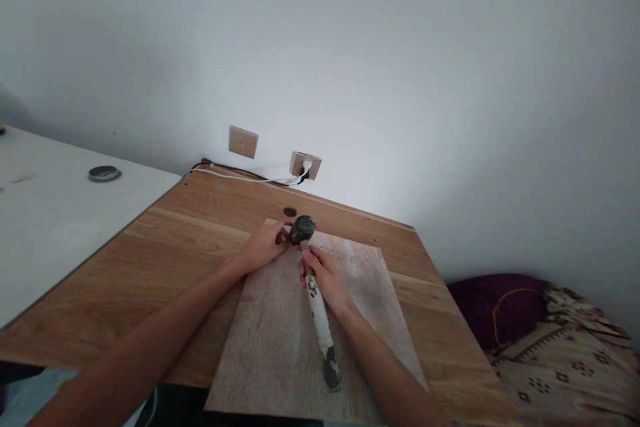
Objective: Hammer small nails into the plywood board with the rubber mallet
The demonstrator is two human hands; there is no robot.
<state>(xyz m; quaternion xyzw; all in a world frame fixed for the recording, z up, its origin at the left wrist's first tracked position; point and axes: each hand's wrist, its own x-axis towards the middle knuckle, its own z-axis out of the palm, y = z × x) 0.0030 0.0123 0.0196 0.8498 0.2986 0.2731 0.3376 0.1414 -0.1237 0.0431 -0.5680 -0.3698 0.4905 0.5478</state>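
Note:
A mallet with a dark rounded head and a worn, white-painted handle lies across the view, its handle end pointing toward me. My right hand is wrapped round the handle just below the head. Beside the head on its left is my left hand, fingers curled in a pinch; their tips are partly hidden by the head, so what they hold, if anything, does not show. Under both hands is a pale, scuffed wooden board, with small marks near its far edge.
The board rests on a wooden table with a round cable hole. White and black cables run along the back to a wall socket. On the left stands a white tabletop; patterned fabric lies at right.

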